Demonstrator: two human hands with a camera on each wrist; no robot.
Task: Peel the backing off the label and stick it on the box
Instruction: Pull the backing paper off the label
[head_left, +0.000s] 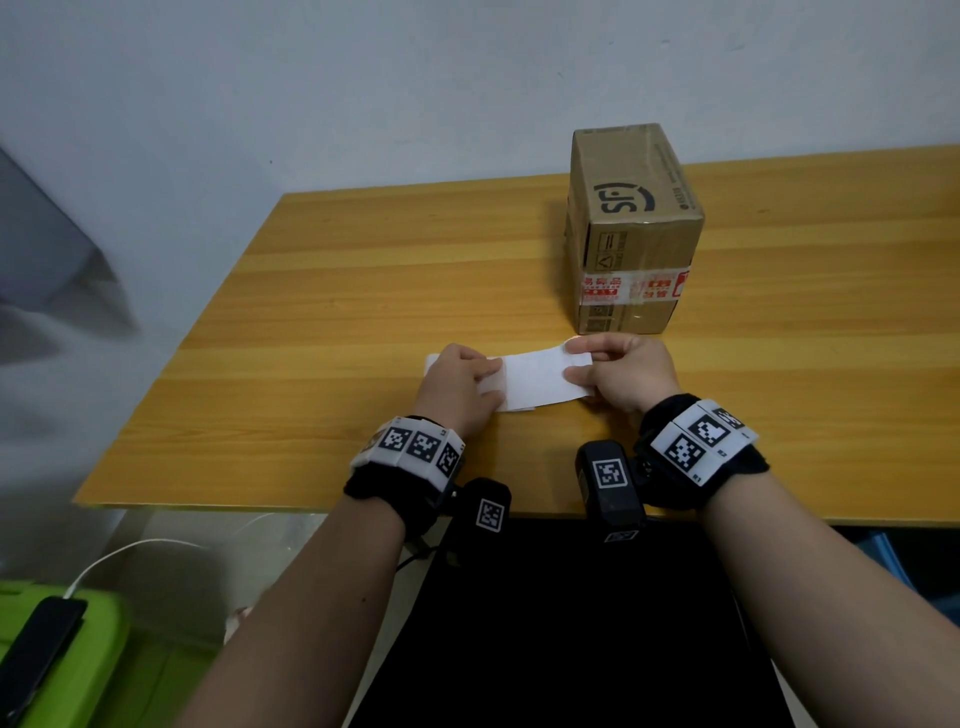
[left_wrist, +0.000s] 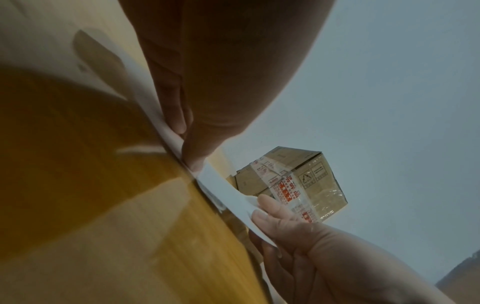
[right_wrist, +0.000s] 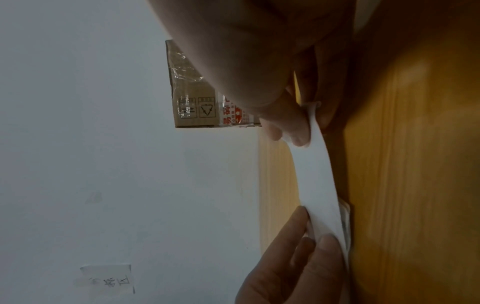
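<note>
A taped brown cardboard box (head_left: 634, 228) stands upright on the yellow wooden table (head_left: 337, 312), at the back right. In front of it lies a white label (head_left: 535, 376) on its backing. My left hand (head_left: 467, 382) presses the paper's left part flat onto the table with straight fingers. My right hand (head_left: 582, 366) pinches the label's right end between thumb and fingers. In the right wrist view the label (right_wrist: 317, 174) curves up off the table from my left hand (right_wrist: 311, 242) to my right hand (right_wrist: 293, 131). The left wrist view shows the box (left_wrist: 298, 183) behind the lifted label (left_wrist: 228, 197).
A pale wall rises just behind the table. Below the table's left corner sits a green container (head_left: 104, 649) with a black phone (head_left: 36, 654) on it and a white cable (head_left: 130, 551) leading to it. A dark surface (head_left: 561, 623) lies under the front edge.
</note>
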